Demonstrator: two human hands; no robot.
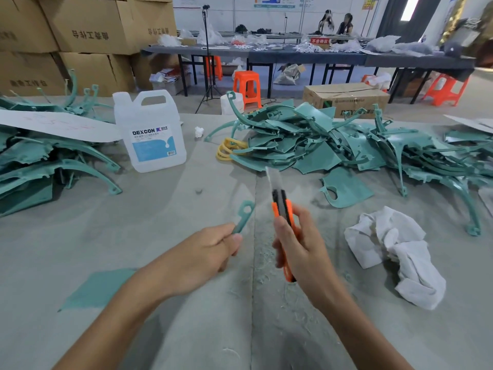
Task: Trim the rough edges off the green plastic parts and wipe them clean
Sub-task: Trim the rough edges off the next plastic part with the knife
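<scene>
My left hand (205,252) grips a green plastic part (244,215); its looped end sticks up past my fingers, and its flat body (98,288) shows below my forearm. In my right hand (298,247) I hold an orange utility knife (282,209) upright, blade extended and blurred, just right of the part's tip and apart from it. A crumpled white cloth (394,252) lies to the right. Big piles of green parts lie at the right (346,145) and the left (40,161).
A white DEXCON jug (150,132) stands mid-left on the grey table (186,329). Yellow rings (226,149) lie by the right pile. Green shavings litter the table's centre. A white sheet (58,125) covers the left pile. Cardboard boxes, orange stools and seated people are behind.
</scene>
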